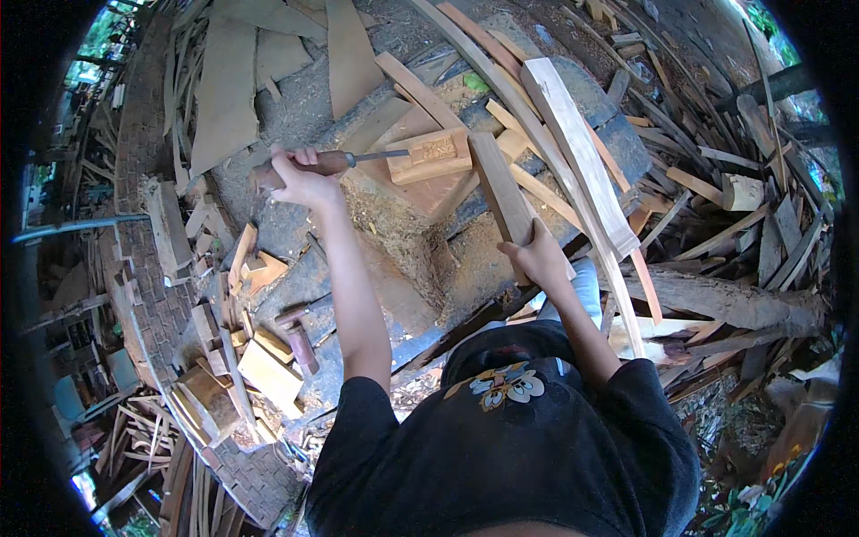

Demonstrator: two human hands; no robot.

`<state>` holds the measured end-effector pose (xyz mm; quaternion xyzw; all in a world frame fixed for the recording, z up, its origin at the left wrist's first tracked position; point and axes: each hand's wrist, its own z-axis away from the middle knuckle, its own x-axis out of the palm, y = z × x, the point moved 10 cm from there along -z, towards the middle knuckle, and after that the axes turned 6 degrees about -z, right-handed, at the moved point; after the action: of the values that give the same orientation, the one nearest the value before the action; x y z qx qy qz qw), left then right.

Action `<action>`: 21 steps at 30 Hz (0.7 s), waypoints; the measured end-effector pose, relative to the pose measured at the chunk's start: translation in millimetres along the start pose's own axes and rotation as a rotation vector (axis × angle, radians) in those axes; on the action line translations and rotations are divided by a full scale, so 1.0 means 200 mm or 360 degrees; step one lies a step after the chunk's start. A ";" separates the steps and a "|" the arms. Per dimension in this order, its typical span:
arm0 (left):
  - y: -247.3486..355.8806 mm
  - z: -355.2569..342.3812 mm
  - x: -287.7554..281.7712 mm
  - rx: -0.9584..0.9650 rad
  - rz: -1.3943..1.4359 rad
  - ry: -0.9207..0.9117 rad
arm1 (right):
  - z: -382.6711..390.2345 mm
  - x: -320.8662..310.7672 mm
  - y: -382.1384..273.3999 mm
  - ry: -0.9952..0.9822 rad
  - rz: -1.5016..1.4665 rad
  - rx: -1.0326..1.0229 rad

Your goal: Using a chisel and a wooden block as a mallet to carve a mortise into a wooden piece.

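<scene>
My left hand [304, 179] is closed round the wooden handle of a chisel [376, 157], whose long metal blade points right at a pale wooden block [429, 161] with a carved or notched patch on top. My right hand [535, 255] grips the lower end of a thick, brownish wooden bar [497, 188], which slants up to just beside that block. Under and around the block are boards and a worn, chewed-up work surface [403, 277] strewn with shavings. Below my left arm lie a mallet or hammer [302, 349] with a reddish part and another tool beside it.
Long planks [573, 152] lie across the right of the bench, beside heaps of scrap timber [734, 304]. Thin sheets [224, 98] lie at the upper left, by a brick ledge [143, 322]. Offcuts [268, 376] are piled at the lower left.
</scene>
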<state>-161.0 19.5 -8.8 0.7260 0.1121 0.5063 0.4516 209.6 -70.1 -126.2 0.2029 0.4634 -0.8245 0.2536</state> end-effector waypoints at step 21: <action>-0.06 0.13 0.22 -0.0006 -0.0118 -0.0289 | 0.03 -0.14 0.02 0.0078 0.0164 -0.0048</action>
<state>-116.8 39.2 7.8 0.7636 0.0966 0.4214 0.4796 233.4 -71.2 -109.4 0.2427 0.4709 -0.7980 0.2871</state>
